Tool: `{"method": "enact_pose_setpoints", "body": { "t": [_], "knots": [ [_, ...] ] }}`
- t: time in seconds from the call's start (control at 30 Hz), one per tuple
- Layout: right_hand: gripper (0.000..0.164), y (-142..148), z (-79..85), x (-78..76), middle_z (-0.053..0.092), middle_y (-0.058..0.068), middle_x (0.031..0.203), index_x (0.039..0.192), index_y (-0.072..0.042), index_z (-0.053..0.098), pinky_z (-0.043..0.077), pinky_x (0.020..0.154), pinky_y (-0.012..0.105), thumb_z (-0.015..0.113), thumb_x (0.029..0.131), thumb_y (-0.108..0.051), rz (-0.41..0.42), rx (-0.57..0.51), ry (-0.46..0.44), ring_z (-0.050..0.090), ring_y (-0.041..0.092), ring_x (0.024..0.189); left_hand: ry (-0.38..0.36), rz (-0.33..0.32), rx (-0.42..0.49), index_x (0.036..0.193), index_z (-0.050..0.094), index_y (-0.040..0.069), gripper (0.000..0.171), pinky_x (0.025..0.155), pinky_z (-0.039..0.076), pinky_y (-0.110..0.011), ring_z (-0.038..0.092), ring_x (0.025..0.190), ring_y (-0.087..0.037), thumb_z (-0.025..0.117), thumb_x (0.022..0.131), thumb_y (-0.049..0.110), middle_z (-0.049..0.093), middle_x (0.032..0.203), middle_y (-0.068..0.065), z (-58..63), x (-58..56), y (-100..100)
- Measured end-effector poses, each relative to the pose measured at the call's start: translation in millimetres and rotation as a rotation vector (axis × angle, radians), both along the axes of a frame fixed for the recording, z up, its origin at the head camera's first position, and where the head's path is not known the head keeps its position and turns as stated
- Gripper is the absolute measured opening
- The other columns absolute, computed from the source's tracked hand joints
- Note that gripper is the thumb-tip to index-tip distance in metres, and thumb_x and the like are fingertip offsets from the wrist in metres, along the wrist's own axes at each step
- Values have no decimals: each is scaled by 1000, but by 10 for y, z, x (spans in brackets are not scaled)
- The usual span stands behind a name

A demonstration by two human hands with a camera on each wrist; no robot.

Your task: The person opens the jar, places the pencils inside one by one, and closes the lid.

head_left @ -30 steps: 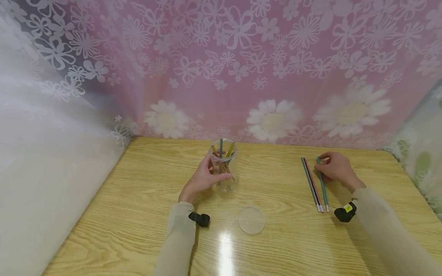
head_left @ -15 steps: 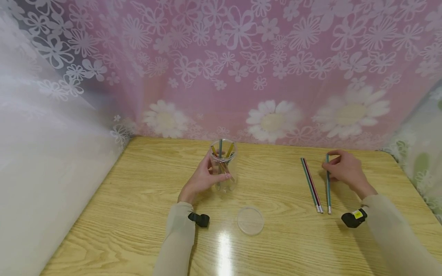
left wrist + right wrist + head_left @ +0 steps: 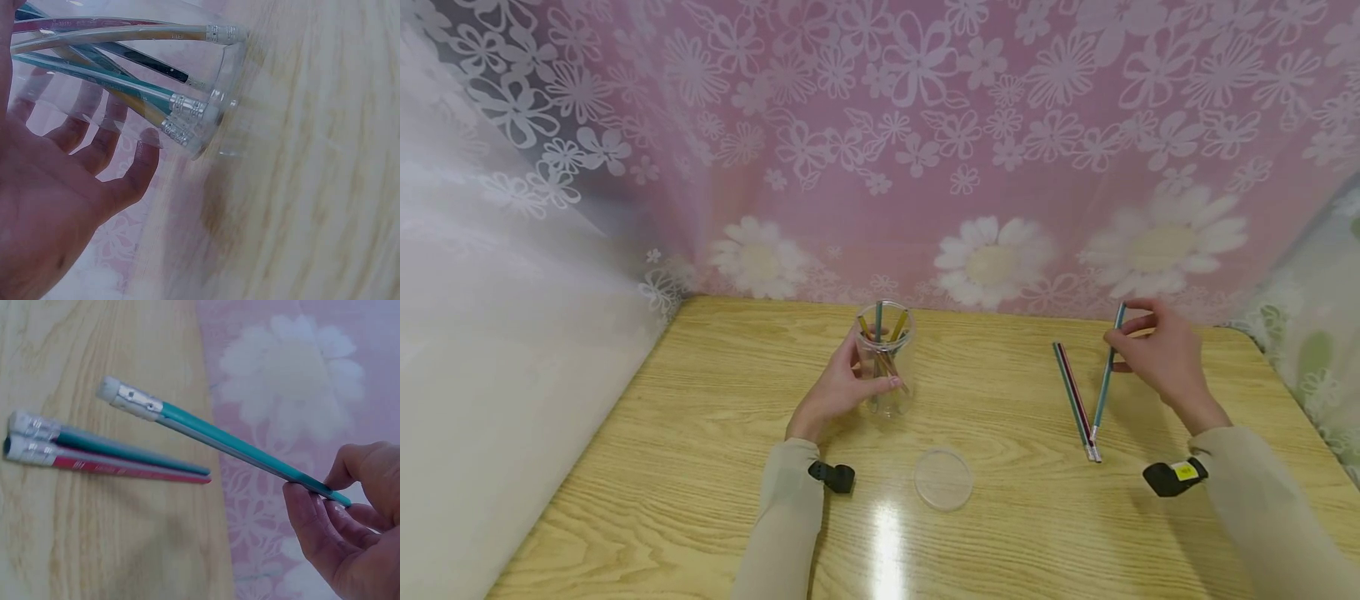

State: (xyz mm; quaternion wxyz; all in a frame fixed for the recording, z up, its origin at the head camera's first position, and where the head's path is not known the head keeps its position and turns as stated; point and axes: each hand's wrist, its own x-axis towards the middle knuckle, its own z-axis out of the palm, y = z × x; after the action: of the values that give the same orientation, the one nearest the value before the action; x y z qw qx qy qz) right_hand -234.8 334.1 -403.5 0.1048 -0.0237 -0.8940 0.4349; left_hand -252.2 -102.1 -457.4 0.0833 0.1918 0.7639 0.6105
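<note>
My left hand (image 3: 838,387) grips a clear jar (image 3: 904,392) standing on the table, fingers round its far side and thumb across its front. Inside lean several pencils (image 3: 134,87) in teal, yellow and red, their white eraser ends at the jar's bottom. At the right, my right hand (image 3: 1165,350) pinches a teal pencil (image 3: 231,449) near its upper end, tilted with the eraser end lowest. Two more pencils, a teal one (image 3: 125,450) and a red one (image 3: 106,467), lie side by side on the table left of that hand.
A round clear lid (image 3: 943,479) lies flat on the wooden table (image 3: 1015,533), in front of the jar and to its right. A pink flowered curtain (image 3: 925,167) hangs along the table's back edge, with pale sheeting (image 3: 490,350) at the left.
My right hand has moved right and lifted the teal pencil from beside the other two, tilting its upper end up. The left hand and jar have stayed in place.
</note>
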Motion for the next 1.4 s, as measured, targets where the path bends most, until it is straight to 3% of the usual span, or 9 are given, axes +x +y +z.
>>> {"method": "enact_pose_setpoints", "body": {
  "t": [0.17, 0.27, 0.53, 0.7, 0.97, 1.13, 1.4],
  "knots": [
    [58, -94, 139, 16, 54, -12, 90, 146, 5, 42, 58, 51, 25, 63, 97, -18, -43, -36, 81, 63, -9, 63, 2, -1, 3, 156, 26, 51, 93, 111, 44, -58, 49, 140, -27, 83, 88, 21, 50, 151, 2, 3, -10, 3],
    [55, -147, 213, 22, 54, -15, 90, 145, 0, 44, 57, 51, 22, 65, 97, -18, -66, -59, 109, 61, -11, 64, 2, -4, 4, 155, 26, 51, 93, 112, 44, -58, 49, 141, -27, 83, 88, 21, 50, 152, 3, 13, -12, 8],
    [48, -305, 435, 25, 55, -12, 91, 137, -24, 49, 57, 53, 20, 67, 94, -10, -114, -140, 188, 63, -9, 65, 1, -2, -4, 156, 27, 48, 93, 112, 44, -58, 48, 141, -28, 83, 88, 20, 49, 153, 1, 32, -24, 13],
    [49, -436, 598, 26, 55, -9, 92, 131, -30, 49, 57, 54, 20, 67, 92, -6, -111, -201, 238, 65, -6, 63, 4, -9, -11, 158, 26, 45, 93, 113, 43, -58, 47, 143, -28, 82, 89, 20, 48, 155, -1, 40, -38, 15],
    [49, -642, 818, 38, 56, -5, 92, 129, -28, 51, 58, 55, 21, 66, 90, -1, -125, -292, 314, 65, -2, 62, 9, -23, -5, 157, 26, 47, 93, 114, 42, -58, 45, 144, -27, 82, 89, 18, 47, 155, -1, 50, -56, 20],
    [48, -767, 901, 53, 55, 1, 89, 124, -23, 54, 58, 52, 23, 65, 87, 6, -101, -458, 381, 64, 4, 57, -5, -25, -7, 159, 20, 47, 98, 114, 42, -58, 45, 144, -29, 82, 88, 19, 47, 155, -2, 37, -43, 20],
    [48, -991, 1021, 89, 55, 8, 86, 122, -14, 53, 59, 52, 29, 65, 84, 12, 3, -726, 493, 66, 14, 57, -26, 2, -27, 158, 23, 49, 95, 113, 43, -57, 48, 141, -28, 83, 88, 23, 51, 150, -1, 13, -6, 4]
  ]
}}
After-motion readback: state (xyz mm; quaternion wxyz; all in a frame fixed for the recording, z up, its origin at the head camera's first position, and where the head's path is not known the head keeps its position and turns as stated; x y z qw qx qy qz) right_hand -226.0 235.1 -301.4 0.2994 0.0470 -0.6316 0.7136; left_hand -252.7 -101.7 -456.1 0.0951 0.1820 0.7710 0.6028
